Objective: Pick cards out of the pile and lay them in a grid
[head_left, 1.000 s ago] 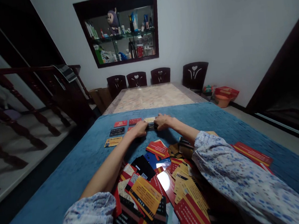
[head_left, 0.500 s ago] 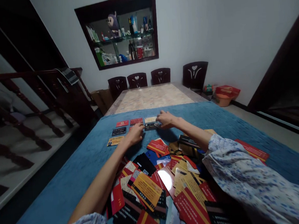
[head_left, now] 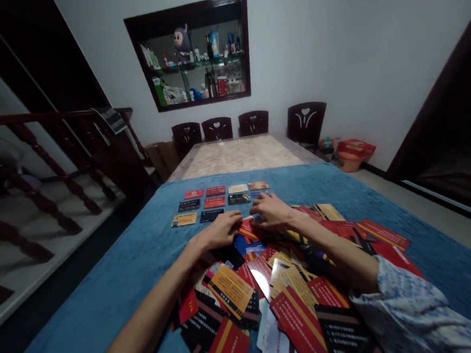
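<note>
Head cam – 10 cards (head_left: 214, 202) in 3 rows, L hand (head_left: 224, 230) & R hand (head_left: 274, 212) at 1 messy pile (head_left: 287, 282) – grips unclear

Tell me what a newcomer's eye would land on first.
Probably the heap of overlapping cards in the foreground, spread over the blue cloth. Next, the left hand and right hand at its far edge, with rows of cards beyond; then the purple plush toy in the wall niche.

Hands (head_left: 222, 231) (head_left: 274, 212) flank a red card (head_left: 248, 231) (perhaps touching).
</note>
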A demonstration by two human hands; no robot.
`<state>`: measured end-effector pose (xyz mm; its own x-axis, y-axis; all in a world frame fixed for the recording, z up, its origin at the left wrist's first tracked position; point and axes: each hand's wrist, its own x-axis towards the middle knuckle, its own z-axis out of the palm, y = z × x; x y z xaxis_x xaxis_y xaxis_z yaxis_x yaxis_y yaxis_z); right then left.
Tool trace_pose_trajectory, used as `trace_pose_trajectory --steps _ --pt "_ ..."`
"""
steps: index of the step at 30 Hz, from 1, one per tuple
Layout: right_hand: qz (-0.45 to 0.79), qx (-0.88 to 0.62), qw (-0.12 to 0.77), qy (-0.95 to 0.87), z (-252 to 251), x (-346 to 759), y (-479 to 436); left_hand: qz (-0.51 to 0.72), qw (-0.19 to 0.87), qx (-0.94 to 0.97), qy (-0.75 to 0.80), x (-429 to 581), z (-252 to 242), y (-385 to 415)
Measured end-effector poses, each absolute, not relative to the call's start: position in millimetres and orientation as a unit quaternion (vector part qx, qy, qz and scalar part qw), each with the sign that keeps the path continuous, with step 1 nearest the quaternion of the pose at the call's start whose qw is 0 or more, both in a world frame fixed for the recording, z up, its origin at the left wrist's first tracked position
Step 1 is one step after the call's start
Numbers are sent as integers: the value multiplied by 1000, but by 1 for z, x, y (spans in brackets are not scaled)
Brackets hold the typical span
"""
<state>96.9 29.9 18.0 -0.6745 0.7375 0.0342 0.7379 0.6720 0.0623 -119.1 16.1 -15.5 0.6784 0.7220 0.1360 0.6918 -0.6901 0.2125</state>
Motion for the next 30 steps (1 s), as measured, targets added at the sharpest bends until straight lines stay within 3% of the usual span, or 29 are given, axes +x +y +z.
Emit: trace_pose_trajectory --steps 8,30 --pt "-18 -394 -34 -918 16 91 10 65 136 912 382 -110 -13 8" --pt "26 -380 -16 -925 6 93 14 3 102 911 399 -117 1 3"
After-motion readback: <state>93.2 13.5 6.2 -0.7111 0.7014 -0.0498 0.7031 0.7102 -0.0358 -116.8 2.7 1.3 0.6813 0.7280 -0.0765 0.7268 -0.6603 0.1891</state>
